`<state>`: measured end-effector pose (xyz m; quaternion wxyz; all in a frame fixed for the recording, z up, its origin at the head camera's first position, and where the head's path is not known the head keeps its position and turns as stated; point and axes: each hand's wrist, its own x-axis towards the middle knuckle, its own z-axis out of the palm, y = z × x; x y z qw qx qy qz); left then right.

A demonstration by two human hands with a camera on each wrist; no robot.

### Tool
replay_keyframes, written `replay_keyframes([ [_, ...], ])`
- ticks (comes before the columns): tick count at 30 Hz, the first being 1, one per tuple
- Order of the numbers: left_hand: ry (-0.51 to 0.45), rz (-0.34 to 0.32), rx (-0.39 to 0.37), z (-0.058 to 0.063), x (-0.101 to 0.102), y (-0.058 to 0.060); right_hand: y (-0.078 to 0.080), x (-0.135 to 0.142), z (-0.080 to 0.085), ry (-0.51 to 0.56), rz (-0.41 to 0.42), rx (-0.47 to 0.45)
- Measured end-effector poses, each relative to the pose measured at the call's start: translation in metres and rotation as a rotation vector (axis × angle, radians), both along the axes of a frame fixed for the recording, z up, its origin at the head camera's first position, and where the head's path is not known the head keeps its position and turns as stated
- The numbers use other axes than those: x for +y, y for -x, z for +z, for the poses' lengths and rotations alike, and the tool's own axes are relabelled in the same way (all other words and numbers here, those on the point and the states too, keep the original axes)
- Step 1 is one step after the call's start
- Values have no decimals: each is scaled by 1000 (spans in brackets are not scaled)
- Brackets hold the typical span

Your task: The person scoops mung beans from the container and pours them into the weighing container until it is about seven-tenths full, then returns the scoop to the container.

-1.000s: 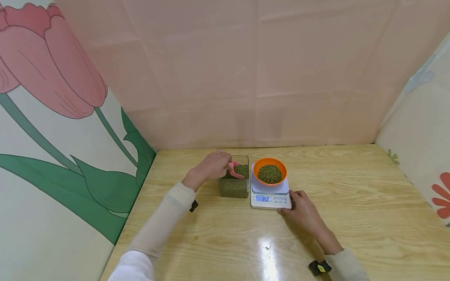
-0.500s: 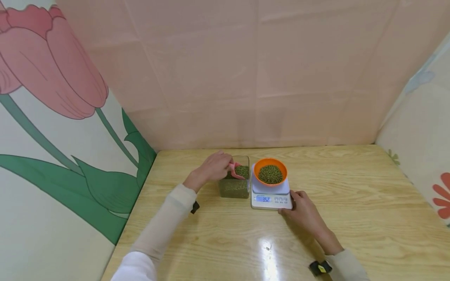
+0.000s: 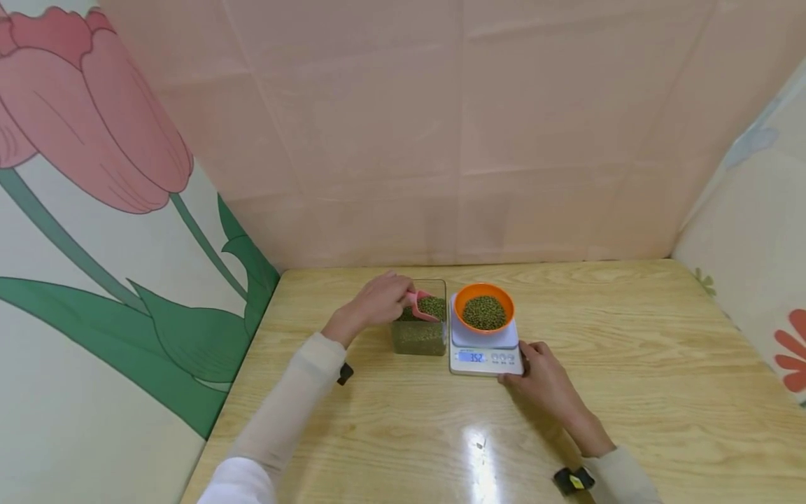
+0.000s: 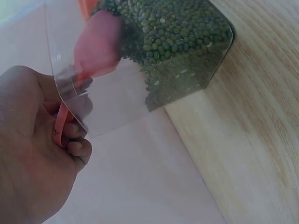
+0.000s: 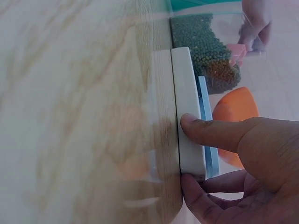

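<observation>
My left hand grips the handle of a pink scoop. The scoop's bowl dips into green mung beans in a clear rectangular container. Right of the container stands a white kitchen scale with a lit display that appears to read 352. An orange bowl, partly filled with the same beans, sits on its platform. At the scale's near right corner, my right hand holds on, its thumb against the front edge and its fingers around the side.
Everything stands on a wood-grain table. A pink-covered wall rises behind it. On the left is a wall panel with a painted tulip, and a pale wall with a red flower bounds the right.
My left hand and the scoop shift slightly right, then slightly back left, staying in the beans. The right hand keeps its place on the scale, and the display appears the same.
</observation>
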<state>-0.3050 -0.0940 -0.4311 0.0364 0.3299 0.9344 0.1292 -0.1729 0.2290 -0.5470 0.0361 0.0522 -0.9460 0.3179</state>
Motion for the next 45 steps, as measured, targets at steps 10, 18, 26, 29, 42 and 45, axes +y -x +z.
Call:
replay_keyframes([
  [10,-42,40,-37,1,-6,-3,0,0,-2,-2,2,7],
  [18,-83,38,-56,0,-13,-4,0,0,0,-2,-3,-13],
  [26,-126,38,-66,-5,-19,-4,-1,0,1,-6,-3,-17],
  [29,-142,38,-66,-7,-20,-5,-1,0,0,-4,-2,-21],
  [42,-173,32,-37,-8,-26,-5,-1,0,0,4,0,-13],
  [45,-187,25,-31,-7,-27,-5,-1,0,1,5,-1,-16],
])
